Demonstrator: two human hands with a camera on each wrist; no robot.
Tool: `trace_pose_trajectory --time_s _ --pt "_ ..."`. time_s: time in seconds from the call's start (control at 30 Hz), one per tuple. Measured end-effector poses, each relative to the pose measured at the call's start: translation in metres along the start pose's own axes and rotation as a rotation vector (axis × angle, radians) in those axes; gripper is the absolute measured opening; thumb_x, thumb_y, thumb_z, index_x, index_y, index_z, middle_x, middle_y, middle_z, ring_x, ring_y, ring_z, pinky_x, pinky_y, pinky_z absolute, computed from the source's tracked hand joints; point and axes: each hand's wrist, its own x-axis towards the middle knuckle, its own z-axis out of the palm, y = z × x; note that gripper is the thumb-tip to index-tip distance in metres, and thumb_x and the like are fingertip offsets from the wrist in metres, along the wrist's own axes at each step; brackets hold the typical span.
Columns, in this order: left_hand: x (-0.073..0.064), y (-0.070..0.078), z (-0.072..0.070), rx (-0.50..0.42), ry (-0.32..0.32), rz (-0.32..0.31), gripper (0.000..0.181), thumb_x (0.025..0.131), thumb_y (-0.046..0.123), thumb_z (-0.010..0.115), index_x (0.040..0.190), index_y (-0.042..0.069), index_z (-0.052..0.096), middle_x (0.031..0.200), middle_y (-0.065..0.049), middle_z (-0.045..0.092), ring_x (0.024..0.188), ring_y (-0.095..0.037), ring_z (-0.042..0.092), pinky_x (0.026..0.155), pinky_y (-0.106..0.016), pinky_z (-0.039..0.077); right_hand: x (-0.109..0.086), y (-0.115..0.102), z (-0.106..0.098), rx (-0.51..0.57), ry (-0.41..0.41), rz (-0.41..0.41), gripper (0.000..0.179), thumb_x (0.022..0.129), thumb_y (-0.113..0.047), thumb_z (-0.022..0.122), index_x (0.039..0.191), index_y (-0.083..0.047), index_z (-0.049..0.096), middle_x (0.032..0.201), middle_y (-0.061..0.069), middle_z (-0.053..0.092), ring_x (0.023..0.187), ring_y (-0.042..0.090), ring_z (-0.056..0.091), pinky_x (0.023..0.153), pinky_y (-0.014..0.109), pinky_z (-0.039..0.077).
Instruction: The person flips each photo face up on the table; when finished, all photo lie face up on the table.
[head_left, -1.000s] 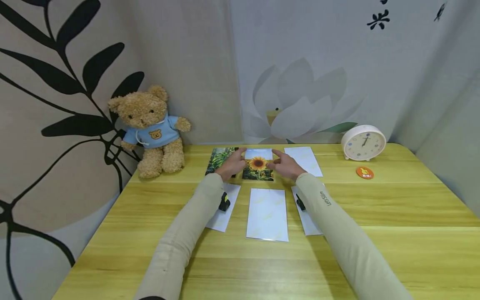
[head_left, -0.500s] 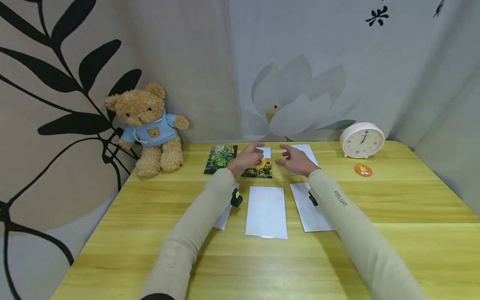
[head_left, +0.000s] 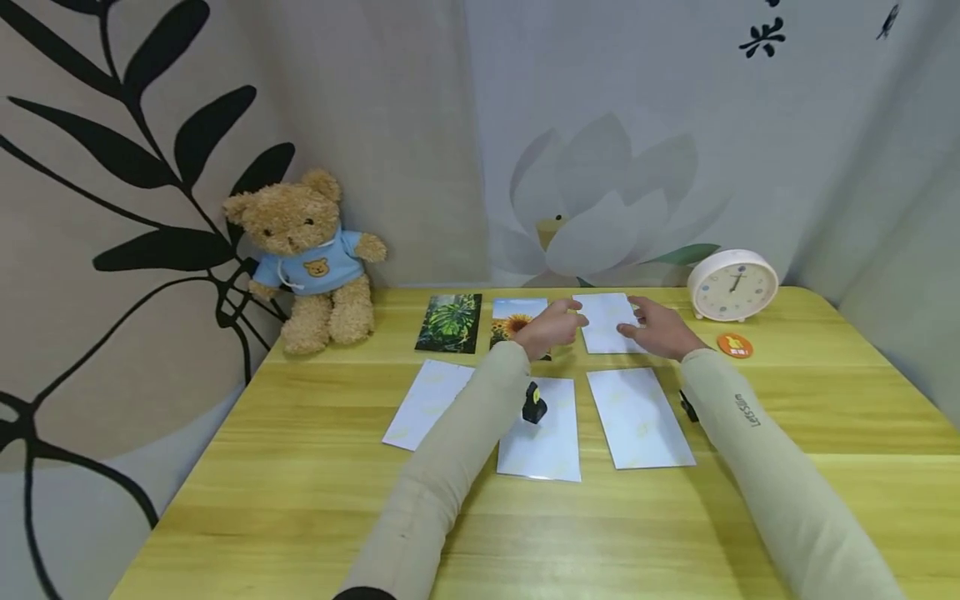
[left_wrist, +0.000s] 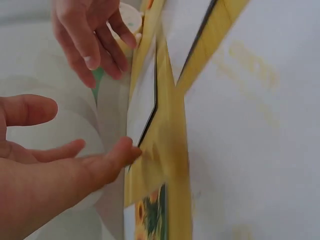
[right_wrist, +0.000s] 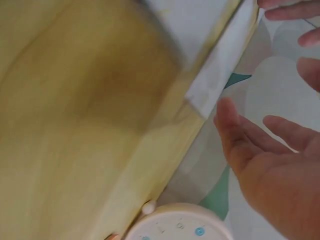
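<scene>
A white card with faint yellow marks lies face down at the back right of the card group. My left hand hovers at its left edge, fingers extended and loosely bent. On its right side is my right hand, the thumb near the card's edge. In the left wrist view my left hand holds nothing, its thumb and fingers apart. The right wrist view has my right hand with nothing in it. A sunflower picture card, partly behind my left hand, and a green leaf picture card lie face up.
Nearer me lie three white cards: a left one, a middle one partly under my left forearm, and a right one. A teddy bear sits at the back left. A clock and an orange disc are at right.
Both hands have moved right, from the sides of the sunflower card to the sides of the white card at the back right. The cards lie as before.
</scene>
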Motion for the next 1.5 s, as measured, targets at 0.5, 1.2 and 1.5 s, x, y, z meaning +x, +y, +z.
trace_pose_trajectory --time_s 0.5,1.2,1.5 --pt "0.014 -0.003 0.022 -0.261 0.190 -0.023 0.057 0.100 0.018 0.056 0.152 0.003 0.037 0.120 -0.007 0.055 0.100 -0.025 0.054 0.108 -0.047 0.048 0.002 0.014 0.017 0.001 -0.014 0.004 0.072 0.103 -0.034 0.051 0.157 0.002 0.023 0.153 0.035 0.037 0.141 0.050 0.039 0.117 0.062 0.032" --pt "0.019 -0.005 0.023 -0.500 0.278 0.127 0.041 0.106 0.014 0.048 0.146 0.017 0.051 0.119 -0.011 0.066 0.090 -0.019 0.060 0.102 -0.056 0.045 -0.001 -0.029 0.021 0.151 0.027 -0.097 0.069 0.105 -0.062 0.026 0.163 -0.031 0.006 0.158 0.028 0.035 0.140 0.049 0.041 0.113 0.066 0.036" --pt "0.018 -0.011 0.020 -0.431 0.153 0.127 0.038 0.104 0.028 0.055 0.138 0.046 0.054 0.120 -0.001 0.067 0.101 -0.023 0.063 0.087 -0.043 0.045 0.000 -0.023 0.018 0.336 0.008 -0.149 0.064 0.104 -0.061 0.031 0.161 -0.042 0.006 0.153 0.026 0.043 0.127 0.046 0.057 0.099 0.055 0.052"
